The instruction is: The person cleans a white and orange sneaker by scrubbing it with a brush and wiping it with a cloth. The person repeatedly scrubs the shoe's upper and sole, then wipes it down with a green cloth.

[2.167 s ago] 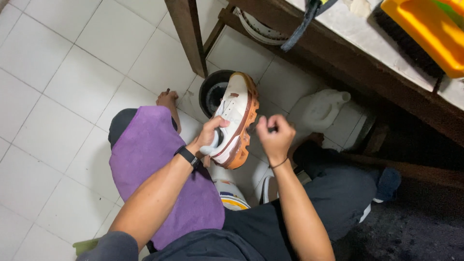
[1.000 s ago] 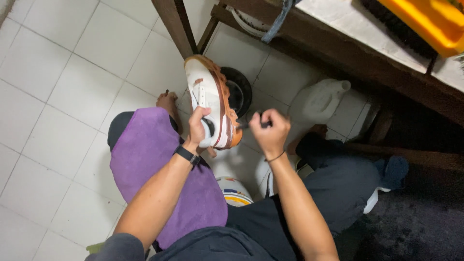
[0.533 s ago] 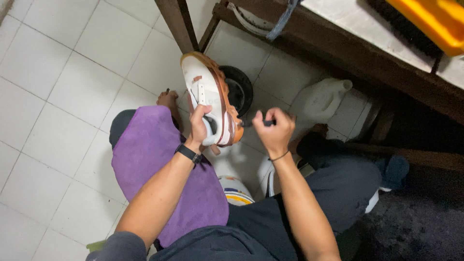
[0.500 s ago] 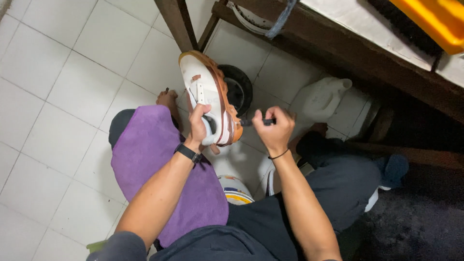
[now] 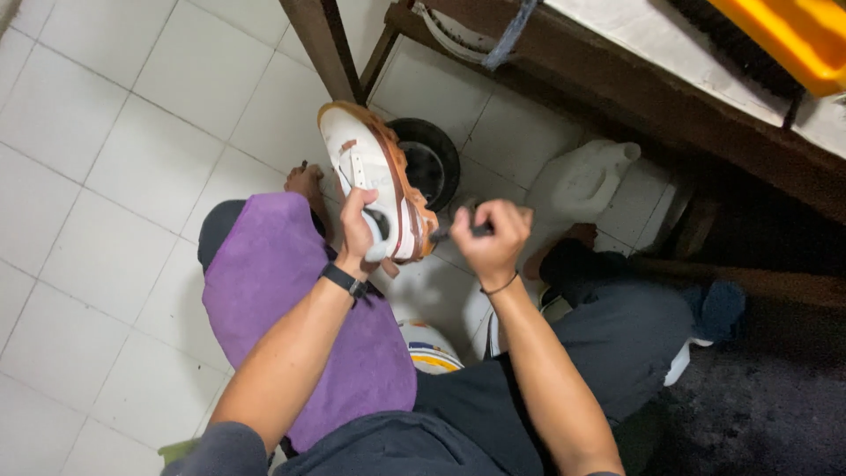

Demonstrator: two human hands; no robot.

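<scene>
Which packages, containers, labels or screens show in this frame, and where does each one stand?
White plastic jug: on the tiled floor under the wooden bench, right of the shoe; squarish, capped, no label visible.
Yellow tray: on the bench top, top right corner; flat, rectangular.
Black round tub: on the floor behind the shoe.
No screens or signs.

- Even, soft overhead light; the glossy white floor tiles (image 5: 115,132) are bright, without harsh glare.
- Deep shadow under the dark wooden bench (image 5: 634,97).
- Slight blur; edges bend outward.
</scene>
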